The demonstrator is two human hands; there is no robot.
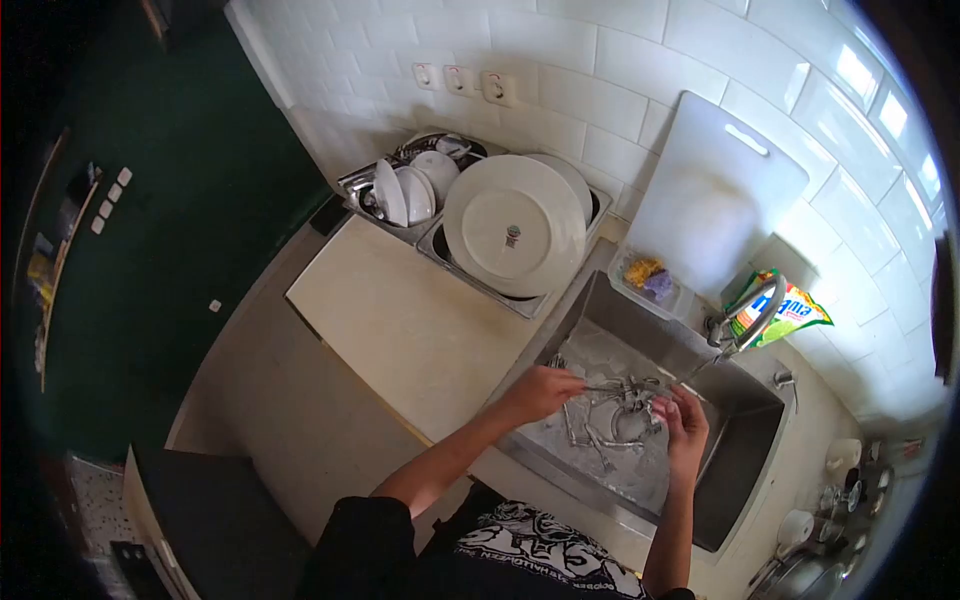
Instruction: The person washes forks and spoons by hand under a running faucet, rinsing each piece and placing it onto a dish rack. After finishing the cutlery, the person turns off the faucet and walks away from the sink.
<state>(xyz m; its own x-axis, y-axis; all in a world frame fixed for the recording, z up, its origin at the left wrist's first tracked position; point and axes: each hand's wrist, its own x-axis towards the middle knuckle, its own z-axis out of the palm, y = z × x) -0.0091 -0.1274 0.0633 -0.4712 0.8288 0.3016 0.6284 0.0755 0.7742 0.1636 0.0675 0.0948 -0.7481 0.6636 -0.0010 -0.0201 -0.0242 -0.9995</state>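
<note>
Left hand [540,390] pinched a utensil [610,388] over the sink [745,440] centre; right hand [685,420] rubbed it, grip unclear. Best kept low under the faucet [745,322].

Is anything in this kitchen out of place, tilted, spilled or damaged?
Nothing stands out. Both hands, left hand and right hand, handle cutlery over the sink. The plate leans in the rack as drying plates do, and the cutting board leans against the wall.

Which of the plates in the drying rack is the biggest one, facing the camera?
The large plate at the front of the rack, its underside with a small maker's mark showing; the smaller dishes stand behind it.
</note>
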